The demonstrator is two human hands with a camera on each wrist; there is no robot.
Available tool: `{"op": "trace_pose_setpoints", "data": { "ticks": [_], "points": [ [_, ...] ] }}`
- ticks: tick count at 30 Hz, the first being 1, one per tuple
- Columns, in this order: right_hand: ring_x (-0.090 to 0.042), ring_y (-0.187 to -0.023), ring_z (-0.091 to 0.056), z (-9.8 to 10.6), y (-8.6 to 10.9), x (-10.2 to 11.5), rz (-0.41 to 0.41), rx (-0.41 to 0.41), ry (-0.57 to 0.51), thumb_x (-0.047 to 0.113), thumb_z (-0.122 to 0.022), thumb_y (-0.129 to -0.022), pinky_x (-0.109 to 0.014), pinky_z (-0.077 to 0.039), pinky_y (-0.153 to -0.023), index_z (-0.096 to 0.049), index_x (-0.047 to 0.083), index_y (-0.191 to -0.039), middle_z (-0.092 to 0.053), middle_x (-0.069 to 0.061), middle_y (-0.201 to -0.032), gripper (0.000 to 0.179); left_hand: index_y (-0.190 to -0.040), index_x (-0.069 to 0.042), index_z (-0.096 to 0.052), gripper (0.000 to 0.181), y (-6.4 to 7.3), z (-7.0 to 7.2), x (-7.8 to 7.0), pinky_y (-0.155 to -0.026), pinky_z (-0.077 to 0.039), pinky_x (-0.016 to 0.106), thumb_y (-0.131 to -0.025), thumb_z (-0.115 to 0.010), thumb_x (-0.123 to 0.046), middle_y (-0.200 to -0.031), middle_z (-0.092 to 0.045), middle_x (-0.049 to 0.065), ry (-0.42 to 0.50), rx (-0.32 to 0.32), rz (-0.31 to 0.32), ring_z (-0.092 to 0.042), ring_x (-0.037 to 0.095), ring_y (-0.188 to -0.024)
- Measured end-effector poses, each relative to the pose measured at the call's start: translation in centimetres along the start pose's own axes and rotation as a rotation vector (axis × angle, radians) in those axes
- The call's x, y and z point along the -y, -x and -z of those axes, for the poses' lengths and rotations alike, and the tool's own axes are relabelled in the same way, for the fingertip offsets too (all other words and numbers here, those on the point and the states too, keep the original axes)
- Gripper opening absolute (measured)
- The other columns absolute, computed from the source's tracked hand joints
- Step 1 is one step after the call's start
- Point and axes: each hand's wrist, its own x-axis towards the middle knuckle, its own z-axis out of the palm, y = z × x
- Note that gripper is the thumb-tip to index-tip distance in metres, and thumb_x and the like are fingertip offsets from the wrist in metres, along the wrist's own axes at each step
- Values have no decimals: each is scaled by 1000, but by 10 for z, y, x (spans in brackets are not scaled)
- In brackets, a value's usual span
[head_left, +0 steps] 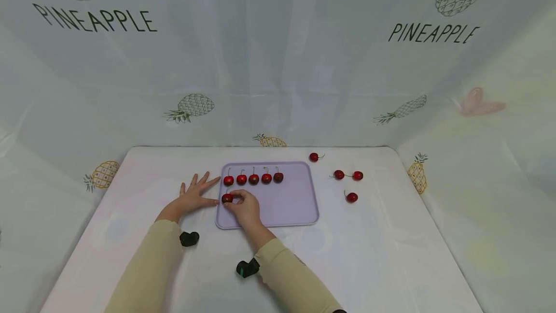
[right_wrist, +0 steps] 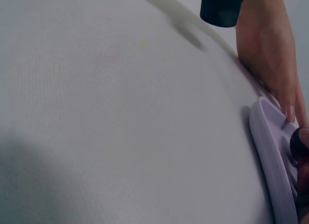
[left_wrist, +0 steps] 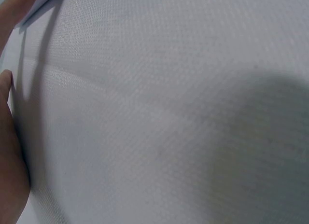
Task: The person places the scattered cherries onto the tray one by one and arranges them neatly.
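Note:
A dark red cherry (head_left: 227, 198) is pinched between the thumb and fingers of my right hand (head_left: 248, 210), over the left side of a lilac tray (head_left: 295, 206). Just behind it, several stemmed cherries (head_left: 254, 179) form a row along the tray's far side, stems pointing away. My left hand (head_left: 194, 199) spreads its fingers, with the tips right at the tray's left edge. The right wrist view shows the pinched cherry (right_wrist: 297, 146) close over the tray floor, beside the left hand's fingertips. Only part of the left hand (left_wrist: 10, 171) shows at the border of the left wrist view.
To the right of the tray, a pair of cherries (head_left: 339, 175) lies end to end, with another cherry (head_left: 352, 197) nearer me. One more cherry (head_left: 313, 157) lies near the table's back edge. A pineapple-print sheet (head_left: 278, 62) hangs behind the white-covered table (head_left: 391, 255).

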Motion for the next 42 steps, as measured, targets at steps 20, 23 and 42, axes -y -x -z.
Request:
{"op": "trace_pose_setpoints", "data": {
  "ticks": [20, 23, 42],
  "points": [
    [-3, -60, -47, -3, -2, -5, 15, 10, 6, 14, -84, -76, -21, -41, -52, -75, 12, -103, -60, -3, -79, 29, -154, -18, -31, 84, -2, -1, 4, -102, 15, 71, -86, -67, -51, -161, -3, 21, -25, 8, 1, 12, 49, -142],
    [-3, -61, -47, -3, -2, -5, 14, 9, 12, 15, -84, -76, -21, -41, -53, -75, 12, -103, -60, -3, -79, 29, -154, -18, -31, 84, -2, -2, 4, -102, 16, 71, -85, -68, -51, -161, -3, 22, -11, 6, -4, 13, 49, -142],
    [-4, -63, -46, -1, 0, 0, 10, 16, 27, 16, -83, -77, -21, -41, -54, -74, 10, -104, -60, -2, -84, 29, -155, -25, -27, 89, -8, -8, 20, -102, 19, 68, -83, -64, -62, -162, 0, 17, -16, 9, -8, 17, 45, -143]
  ]
}}
